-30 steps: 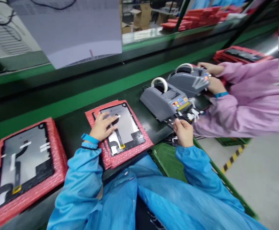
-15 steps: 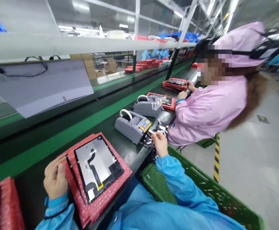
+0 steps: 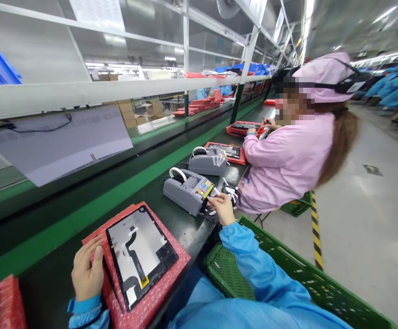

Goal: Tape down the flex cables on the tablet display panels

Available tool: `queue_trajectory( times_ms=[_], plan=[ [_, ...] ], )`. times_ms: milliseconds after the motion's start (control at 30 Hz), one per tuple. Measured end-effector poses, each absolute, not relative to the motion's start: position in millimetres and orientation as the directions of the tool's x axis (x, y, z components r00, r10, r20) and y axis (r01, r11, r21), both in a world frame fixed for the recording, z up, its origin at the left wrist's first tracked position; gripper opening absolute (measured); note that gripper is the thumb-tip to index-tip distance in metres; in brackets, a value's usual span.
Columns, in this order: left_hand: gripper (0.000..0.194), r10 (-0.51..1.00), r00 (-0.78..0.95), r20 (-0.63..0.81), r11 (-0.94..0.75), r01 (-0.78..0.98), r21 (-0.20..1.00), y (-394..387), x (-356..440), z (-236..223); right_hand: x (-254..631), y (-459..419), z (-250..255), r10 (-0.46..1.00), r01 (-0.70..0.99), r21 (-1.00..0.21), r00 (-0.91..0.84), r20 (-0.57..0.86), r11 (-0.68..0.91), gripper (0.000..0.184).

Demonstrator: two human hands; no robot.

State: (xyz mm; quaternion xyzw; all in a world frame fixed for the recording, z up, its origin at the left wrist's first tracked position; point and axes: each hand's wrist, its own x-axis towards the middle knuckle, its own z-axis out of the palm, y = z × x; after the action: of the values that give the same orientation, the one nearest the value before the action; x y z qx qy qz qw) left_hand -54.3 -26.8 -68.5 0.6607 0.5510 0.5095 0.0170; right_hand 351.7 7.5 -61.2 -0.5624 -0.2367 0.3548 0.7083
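Note:
My left hand [image 3: 88, 269], fingers stretched out, lies along the left edge of the red bubble-wrap sheets [image 3: 176, 265]. On those sheets lies a flat display panel [image 3: 149, 240], its silver back up, with a black ribbon cable [image 3: 135, 260] and a yellow-edged connector. My right hand [image 3: 223, 209] pinches at the front outlet of a grey tape dispenser [image 3: 181, 194], on a short strip of tape mostly hidden by the fingertips. A white tape roll [image 3: 177, 172] stands up from the dispenser's top.
A second dispenser [image 3: 207, 162] stands just beyond. At right, a co-worker in pink [image 3: 288, 151] handles panels on red wrap [image 3: 243, 128]. Green crates [image 3: 288, 260] sit beside my lap. More red wrap [image 3: 9, 301] lies at left. A white rail [image 3: 117, 93] crosses above the bench.
My right hand has moved slightly left, closer to the dispenser outlet. My left hand remains at the wrap's edge. The camera view has tilted up a little.

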Motion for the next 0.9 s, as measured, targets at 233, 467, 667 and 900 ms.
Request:
queue_trajectory(
  times_ms=[233, 467, 667, 900],
  plan=[
    [0.023, 0.745, -0.099, 0.659, -0.389, 0.738, 0.551, -27, -53, -67, 354, -1, -55, 0.749, -0.058, -0.983, 0.655, 0.095, 0.176, 0.051],
    [0.037, 0.823, 0.015, 0.569, -0.397, 0.732, 0.555, -27, -33, -34, 320, -22, -31, 0.859, 0.117, -0.947, 0.399, 0.320, 0.299, 0.041],
    [0.034, 0.886, 0.269, 0.378, -0.456, 0.654, 0.604, -30, 15, 13, 257, -16, -6, 0.941, -0.043, -0.957, -0.174, 0.290, 0.287, 0.041],
    [0.020, 0.926, 0.288, 0.243, -0.374, 0.622, 0.688, -18, 30, 12, 225, -8, -4, 0.893, -0.021, -0.964, -0.373, 0.254, 0.266, 0.044]
  ],
)
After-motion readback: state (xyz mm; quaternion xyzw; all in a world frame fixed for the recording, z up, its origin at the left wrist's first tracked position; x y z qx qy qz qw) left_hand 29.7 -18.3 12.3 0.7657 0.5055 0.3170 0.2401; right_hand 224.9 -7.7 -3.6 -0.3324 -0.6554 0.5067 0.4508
